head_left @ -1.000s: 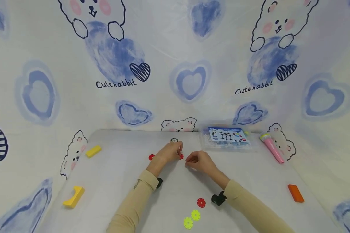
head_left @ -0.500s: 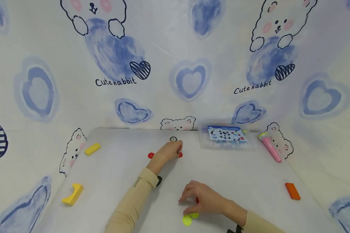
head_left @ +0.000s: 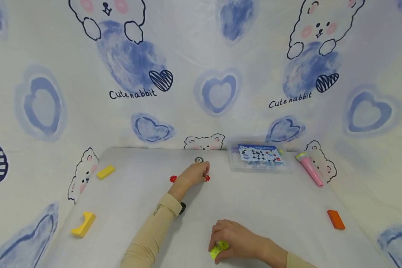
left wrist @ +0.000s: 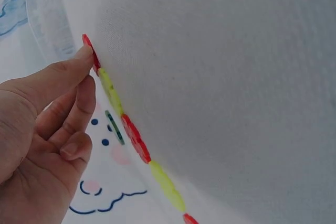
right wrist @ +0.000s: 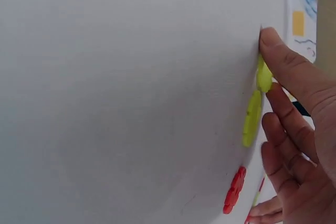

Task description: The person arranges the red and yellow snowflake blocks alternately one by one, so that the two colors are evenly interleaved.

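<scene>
My left hand (head_left: 195,174) reaches far across the table. In the left wrist view its thumb and index finger pinch a red snowflake disc (left wrist: 92,53), the end piece of a row. A yellow-green disc (left wrist: 110,90), another red disc (left wrist: 135,137) and more pieces follow in that row. Near the front, my right hand (head_left: 238,238) curls over two yellow-green snowflake discs. Its thumb and index finger pinch the front one (head_left: 215,253); the other (head_left: 223,245) lies against it. A loose red disc (right wrist: 234,190) lies close by, covered by the hand in the head view.
A clear plastic box (head_left: 259,159) with a printed card and a pink microphone (head_left: 309,169) stand back right. An orange block (head_left: 336,219) lies right; a yellow block (head_left: 106,172) and a yellow arch block (head_left: 84,225) lie left. A small dark-rimmed disc (head_left: 199,160) lies beyond my left hand.
My right hand has come from beside the left hand back toward the front edge and closed its fingers on the yellow-green discs. The left hand stays at the red disc.
</scene>
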`<state>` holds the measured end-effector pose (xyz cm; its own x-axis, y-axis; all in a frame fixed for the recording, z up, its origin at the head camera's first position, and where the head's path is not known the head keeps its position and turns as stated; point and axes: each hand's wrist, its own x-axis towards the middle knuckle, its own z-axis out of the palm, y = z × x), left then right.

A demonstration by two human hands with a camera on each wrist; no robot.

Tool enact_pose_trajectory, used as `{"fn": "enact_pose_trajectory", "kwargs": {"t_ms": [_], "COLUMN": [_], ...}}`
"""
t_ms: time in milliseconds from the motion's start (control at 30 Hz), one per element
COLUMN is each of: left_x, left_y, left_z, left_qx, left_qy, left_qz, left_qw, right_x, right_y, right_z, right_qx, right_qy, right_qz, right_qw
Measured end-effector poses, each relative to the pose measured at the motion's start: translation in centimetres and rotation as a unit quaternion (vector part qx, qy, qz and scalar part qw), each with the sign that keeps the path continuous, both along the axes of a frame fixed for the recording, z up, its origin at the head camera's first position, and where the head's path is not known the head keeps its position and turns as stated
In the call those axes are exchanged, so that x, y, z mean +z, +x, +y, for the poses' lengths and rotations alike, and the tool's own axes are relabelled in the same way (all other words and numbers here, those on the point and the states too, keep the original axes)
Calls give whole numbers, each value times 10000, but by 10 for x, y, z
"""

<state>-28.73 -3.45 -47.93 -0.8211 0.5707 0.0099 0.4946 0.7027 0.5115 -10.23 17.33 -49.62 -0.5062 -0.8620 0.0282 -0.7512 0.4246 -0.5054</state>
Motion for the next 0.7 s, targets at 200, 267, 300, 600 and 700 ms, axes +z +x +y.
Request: {"fn": "enact_pose_trajectory", "kwargs": {"t_ms": [200, 267, 300, 600, 700], "left_x": [0, 1, 2, 2, 0], "left_y": [-1, -1, 0, 1, -1], "left_z": [-1, 0, 0, 0, 1], "left_qx": [19, 4, -4, 23, 34], "left_qy": [-19, -17, -22, 8, 33], "left_qz": [-91, -68, -47, -12, -40], "left_qw": [10000, 10000, 10000, 10000, 10000], "right_x": [3, 4, 5, 4, 2], "right_y": [-5, -6, -7, -28, -44], "right_z": [-2, -2, -2, 5, 7], "right_qx": [-112, -181, -218, -1013, -1656], "right_qy": [-21, -169, -264, -1296, -1654], "right_qz": [-781, -985, -1060, -1795, -1930], "right_qw": [9969, 9948, 9938, 9699, 9529]}}
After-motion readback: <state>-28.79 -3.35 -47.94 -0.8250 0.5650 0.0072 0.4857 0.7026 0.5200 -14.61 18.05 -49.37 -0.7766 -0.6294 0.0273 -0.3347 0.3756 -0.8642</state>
